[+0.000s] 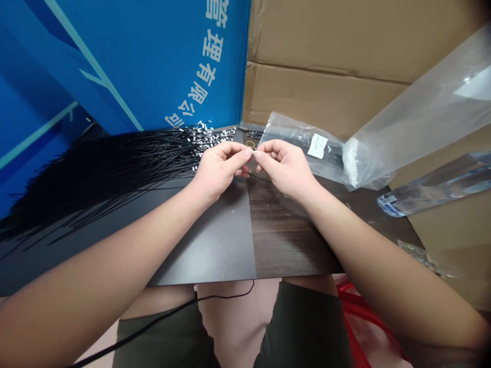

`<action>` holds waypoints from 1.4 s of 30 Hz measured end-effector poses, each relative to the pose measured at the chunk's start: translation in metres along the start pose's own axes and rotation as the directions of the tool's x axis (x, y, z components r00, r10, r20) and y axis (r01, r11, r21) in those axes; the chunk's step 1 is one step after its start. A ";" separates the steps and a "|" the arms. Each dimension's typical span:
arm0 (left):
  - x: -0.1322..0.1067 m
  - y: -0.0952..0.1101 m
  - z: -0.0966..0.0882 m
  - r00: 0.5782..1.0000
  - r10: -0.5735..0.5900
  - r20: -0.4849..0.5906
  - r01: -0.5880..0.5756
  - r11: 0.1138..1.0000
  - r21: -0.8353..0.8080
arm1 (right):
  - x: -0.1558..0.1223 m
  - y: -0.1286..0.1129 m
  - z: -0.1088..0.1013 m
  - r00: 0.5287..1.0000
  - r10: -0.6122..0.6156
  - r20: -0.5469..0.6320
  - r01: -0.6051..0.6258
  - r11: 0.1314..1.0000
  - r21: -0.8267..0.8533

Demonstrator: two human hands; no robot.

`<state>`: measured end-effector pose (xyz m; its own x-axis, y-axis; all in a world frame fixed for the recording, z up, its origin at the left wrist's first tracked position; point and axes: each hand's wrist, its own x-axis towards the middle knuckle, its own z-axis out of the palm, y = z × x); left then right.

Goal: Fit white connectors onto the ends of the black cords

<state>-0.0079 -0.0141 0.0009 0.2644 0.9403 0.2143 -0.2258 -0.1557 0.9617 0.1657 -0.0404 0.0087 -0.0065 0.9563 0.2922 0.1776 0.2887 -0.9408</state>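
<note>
My left hand [218,168] and my right hand [284,166] meet over the middle of a dark table [215,245], fingertips pinched together around a small pale piece and a thin black cord [261,178] that trails under my right hand. What exactly is pinched is too small to make out. To the left lies a big fan of black cords with silver metal tips [115,163], the tips ending just beside my left hand.
A clear plastic bag with a white label [307,145] lies behind my right hand. Larger clear bags [418,122] lean on cardboard boxes [326,66] at the right. A blue board with white characters [134,61] stands at the back left. A red object [360,317] sits below the table's edge.
</note>
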 end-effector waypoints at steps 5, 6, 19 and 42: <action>0.002 0.002 -0.002 1.000 0.009 0.017 -0.010 0.994 0.107 | 0.001 0.003 -0.003 0.999 -0.042 0.011 0.042 0.997 -0.065; 0.002 0.002 -0.002 1.000 0.015 0.023 -0.017 0.992 0.124 | 0.001 0.003 -0.003 0.999 -0.039 0.015 0.040 0.997 -0.067; 0.004 0.004 -0.004 1.000 -0.030 0.010 0.029 0.997 0.064 | -0.002 -0.001 0.000 0.996 0.091 0.012 -0.092 0.995 0.041; 0.004 0.007 -0.004 0.978 -0.203 -0.043 0.192 0.964 -0.183 | -0.008 -0.009 0.007 0.938 0.270 0.219 -0.331 0.885 0.327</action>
<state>-0.0125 -0.0104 0.0082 0.2643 0.9644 0.0069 -0.3385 0.0861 0.9370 0.1574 -0.0506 0.0134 -0.1735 0.9847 -0.0179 -0.1627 -0.0465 -0.9856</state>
